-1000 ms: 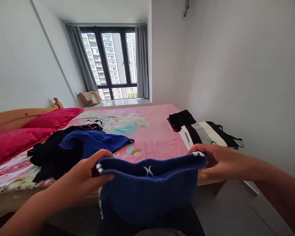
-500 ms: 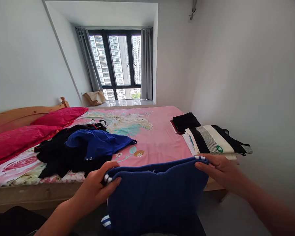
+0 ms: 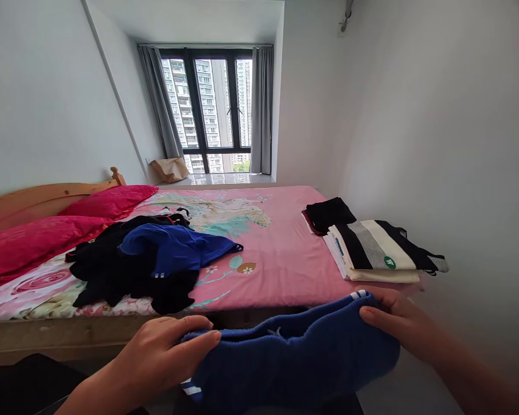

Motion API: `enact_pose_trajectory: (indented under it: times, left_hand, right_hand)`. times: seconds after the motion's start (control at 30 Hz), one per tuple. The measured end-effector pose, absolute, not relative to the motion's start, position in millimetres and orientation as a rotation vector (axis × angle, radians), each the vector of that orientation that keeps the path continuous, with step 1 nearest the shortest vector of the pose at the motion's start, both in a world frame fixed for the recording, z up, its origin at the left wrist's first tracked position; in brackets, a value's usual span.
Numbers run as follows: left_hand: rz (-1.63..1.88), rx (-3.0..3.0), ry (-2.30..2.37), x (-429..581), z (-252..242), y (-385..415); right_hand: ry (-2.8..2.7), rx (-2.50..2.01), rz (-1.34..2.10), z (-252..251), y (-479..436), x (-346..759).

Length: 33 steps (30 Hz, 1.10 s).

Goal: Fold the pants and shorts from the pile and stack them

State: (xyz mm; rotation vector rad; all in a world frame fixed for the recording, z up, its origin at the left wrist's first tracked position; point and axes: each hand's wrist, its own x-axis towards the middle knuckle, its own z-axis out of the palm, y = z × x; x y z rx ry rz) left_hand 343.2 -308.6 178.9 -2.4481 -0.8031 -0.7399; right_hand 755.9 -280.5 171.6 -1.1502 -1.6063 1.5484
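Left hand (image 3: 164, 354) and right hand (image 3: 393, 323) each pinch a top corner of the blue garment (image 3: 294, 363); the sagging middle between them could crease.

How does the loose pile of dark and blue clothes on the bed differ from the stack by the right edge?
The loose pile of black and blue clothes lies crumpled and spread near the pink pillows; the folded stack of black-and-white striped clothes lies flat and squared at the bed's right edge. The pile shows a bright blue garment; the stack shows stripes and white. Both rest on the pink floral bedsheet.
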Motion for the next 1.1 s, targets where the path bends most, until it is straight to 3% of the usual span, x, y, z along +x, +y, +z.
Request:
enact_pose_trajectory:
  times: [0.13,0.37,0.53,0.63,0.83,1.0,1.1]
  left_hand:
    - [-0.728,-2.469,-0.838,338.4,173.7,-311.9]
    - [-0.781,-2.644,-0.882,323.9,154.4,-303.2]
    - [-1.085,-2.700,-1.545,320.9,142.7,-298.8]
    - [-0.997,-2.722,-1.890,325.0,149.3,-297.0]
    - [-0.889,-2.799,-1.991,340.6,174.0,-287.3]
    - [-1.073,-2.694,-2.264,346.2,180.2,-295.9]
    - [-1.285,-2.737,-2.169,346.9,175.1,-306.8]
  right_hand:
    - [-1.742,-1.072,1.606,175.2,-282.6,753.9]
    - [-1.825,-1.099,1.407,164.4,-278.8,743.3]
    - [-1.846,-1.161,1.361,168.6,-284.0,733.4]
    - [-1.904,-1.181,1.369,172.6,-283.9,728.1]
    - [-1.986,-1.187,1.119,172.4,-269.8,725.2]
    - [-2.097,-0.793,1.178,178.1,-288.4,726.4]
    - [-2.194,-0.627,1.289,189.2,-307.5,718.2]
